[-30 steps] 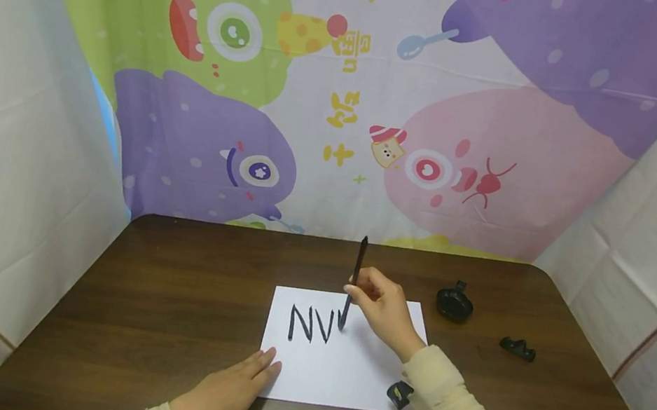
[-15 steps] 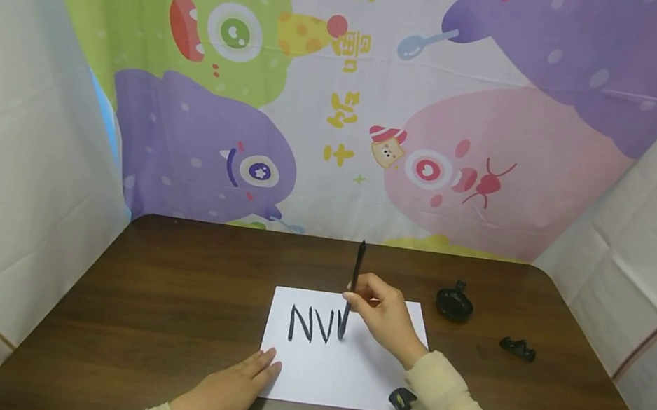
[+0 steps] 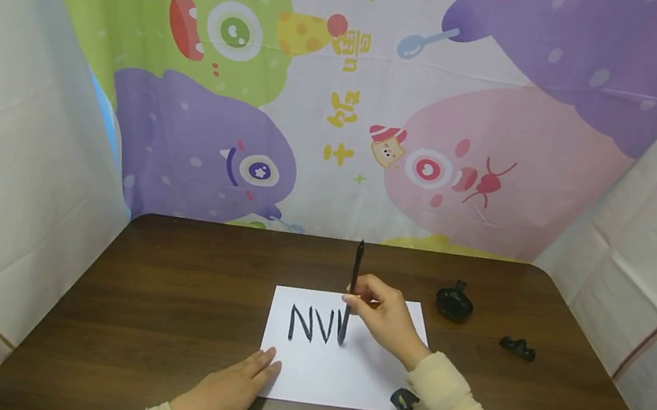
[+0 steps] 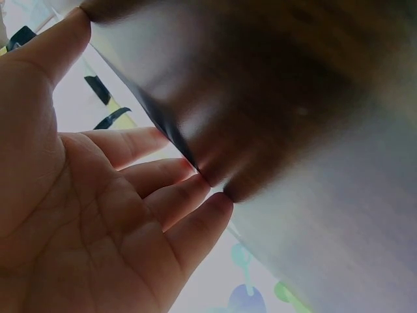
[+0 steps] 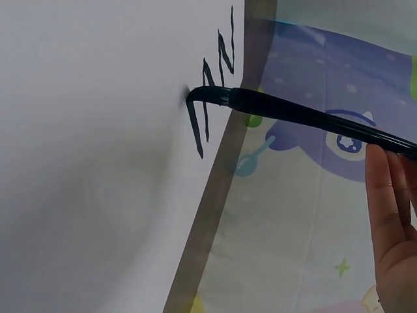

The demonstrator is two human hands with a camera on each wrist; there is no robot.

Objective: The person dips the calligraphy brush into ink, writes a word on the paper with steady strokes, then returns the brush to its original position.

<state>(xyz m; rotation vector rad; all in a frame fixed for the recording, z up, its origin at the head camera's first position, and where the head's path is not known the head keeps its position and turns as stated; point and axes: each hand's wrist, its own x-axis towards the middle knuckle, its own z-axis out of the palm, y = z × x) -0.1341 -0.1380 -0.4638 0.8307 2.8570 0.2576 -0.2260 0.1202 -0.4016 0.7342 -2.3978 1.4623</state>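
My right hand (image 3: 387, 316) pinches the handle of a black writing brush (image 3: 355, 273), held nearly upright. In the right wrist view the bristles of the brush (image 5: 287, 111) are bent against the paper, at the end of a wet black stroke. A sheet of white paper (image 3: 328, 378) lies on the table, with slanting black strokes (image 3: 310, 324) along its upper half. My left hand (image 3: 230, 392) rests with fingers extended over the sheet's lower left edge, its thumb on the tabletop. The left wrist view shows its palm and fingertips touching the surface.
A small black dish (image 3: 454, 303) stands right of the paper on the brown table (image 3: 162, 293). Beyond it lies a black wavy brush rest (image 3: 517, 348). A small black object (image 3: 403, 400) shows beside the right sleeve. A cartoon-printed curtain (image 3: 329, 198) hangs behind the table.
The brush tip has moved down the paper and slightly right, lengthening the last black stroke. My right hand has lowered slightly with it; my left hand stays in place.
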